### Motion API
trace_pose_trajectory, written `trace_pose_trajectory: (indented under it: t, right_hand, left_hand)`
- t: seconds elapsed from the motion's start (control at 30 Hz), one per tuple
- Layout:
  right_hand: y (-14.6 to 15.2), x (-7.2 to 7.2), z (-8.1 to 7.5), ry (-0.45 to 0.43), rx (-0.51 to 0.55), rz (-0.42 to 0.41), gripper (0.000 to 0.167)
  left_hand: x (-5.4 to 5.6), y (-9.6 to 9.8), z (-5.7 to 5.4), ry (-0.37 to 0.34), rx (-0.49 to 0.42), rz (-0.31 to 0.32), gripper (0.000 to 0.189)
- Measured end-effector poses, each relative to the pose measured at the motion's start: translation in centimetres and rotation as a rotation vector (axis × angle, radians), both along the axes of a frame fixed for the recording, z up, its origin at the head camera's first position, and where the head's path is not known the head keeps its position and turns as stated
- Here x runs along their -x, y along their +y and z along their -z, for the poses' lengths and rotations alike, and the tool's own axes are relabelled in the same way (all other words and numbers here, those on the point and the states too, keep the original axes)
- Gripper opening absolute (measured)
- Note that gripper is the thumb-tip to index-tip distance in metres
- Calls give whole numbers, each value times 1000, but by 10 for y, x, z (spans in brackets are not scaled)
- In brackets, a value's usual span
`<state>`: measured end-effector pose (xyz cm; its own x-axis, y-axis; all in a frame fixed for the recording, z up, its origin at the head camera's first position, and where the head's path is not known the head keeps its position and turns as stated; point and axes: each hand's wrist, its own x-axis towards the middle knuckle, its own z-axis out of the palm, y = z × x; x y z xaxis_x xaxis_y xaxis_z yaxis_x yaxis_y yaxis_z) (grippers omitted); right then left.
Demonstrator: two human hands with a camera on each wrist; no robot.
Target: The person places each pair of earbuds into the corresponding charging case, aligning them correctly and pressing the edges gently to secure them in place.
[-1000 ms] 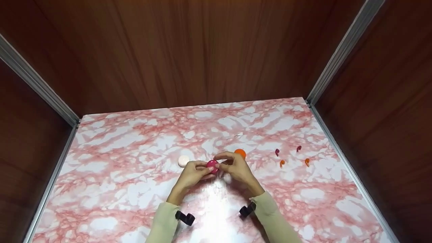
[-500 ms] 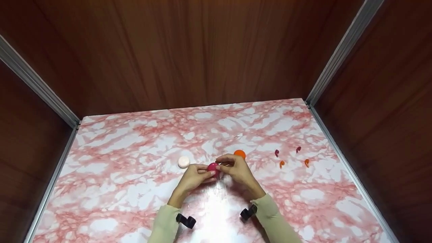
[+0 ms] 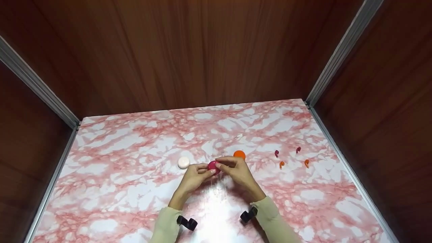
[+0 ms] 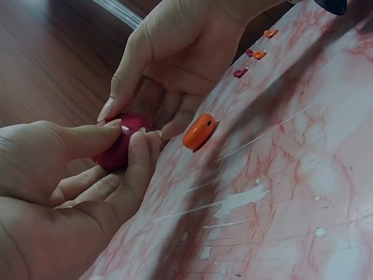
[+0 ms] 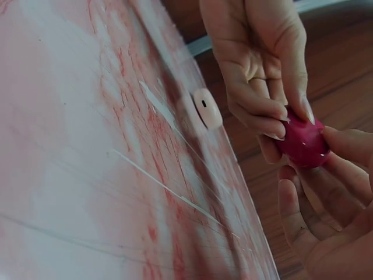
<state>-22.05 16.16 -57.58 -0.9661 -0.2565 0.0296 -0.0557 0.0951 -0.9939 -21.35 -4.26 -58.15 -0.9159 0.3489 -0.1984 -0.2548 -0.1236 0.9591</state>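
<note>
Both hands hold a glossy magenta earbud charging case (image 3: 212, 165) over the middle of the table. My left hand (image 3: 192, 177) pinches its left side between thumb and fingers, as the left wrist view shows on the rounded case (image 4: 119, 149). From the other side, my right hand (image 3: 240, 170) has its thumb on the case's edge, with fingers curled behind it. In the right wrist view the case (image 5: 306, 146) appears closed, partly hidden by fingertips. An orange charging case (image 3: 239, 154) lies just beyond the right hand, and a white one (image 3: 184, 162) beyond the left.
To the right on the marbled table (image 3: 135, 189) lie two dark magenta earbuds (image 3: 276, 153) and two orange earbuds (image 3: 306, 163). Brown wood-grain panels (image 3: 202, 57) with metal edging enclose the back and both sides.
Both hands stay together around the magenta case, which has turned slightly between the fingers. The cases and earbuds on the table have not moved.
</note>
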Motion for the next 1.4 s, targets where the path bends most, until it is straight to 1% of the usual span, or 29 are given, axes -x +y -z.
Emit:
trace_pose_trajectory:
  t: [0.17, 0.23, 0.4, 0.57, 0.77, 0.87, 1.03, 1.2, 1.3, 1.4]
  right_hand:
    - [0, -1, 0, 22, -27, 27, 36]
    - [0, 0, 1, 31, -37, 33, 33]
    - [-1, 0, 0, 21, -38, 34, 26]
    - [-2, 0, -1, 20, -52, 39, 26]
    - [-1, 0, -1, 38, -66, 35, 24]
    - [-1, 1, -2, 34, -61, 27, 25]
    - [1, 1, -3, 16, -21, 17, 27]
    - [1, 2, -2, -8, -13, 45, 27]
    - [-1, 3, -2, -19, -22, 74, 27]
    - [-2, 3, -2, -16, -42, 109, 27]
  left_hand:
    - [0, 1, 0, 4, -5, -2, 41]
    - [0, 1, -1, 10, -4, 1, 41]
    - [0, 0, 0, 28, -11, 11, 41]
    - [-1, -1, -1, 50, 3, 20, 41]
    - [-2, -1, 0, 57, 24, 19, 41]
    - [-2, -1, 0, 57, 36, 20, 41]
    - [-4, -2, -1, 99, 75, 37, 40]
    - [-5, -1, 0, 129, 80, 51, 39]
    - [-4, -1, 0, 134, 87, 56, 39]
    - [-4, -1, 0, 121, 69, 61, 40]
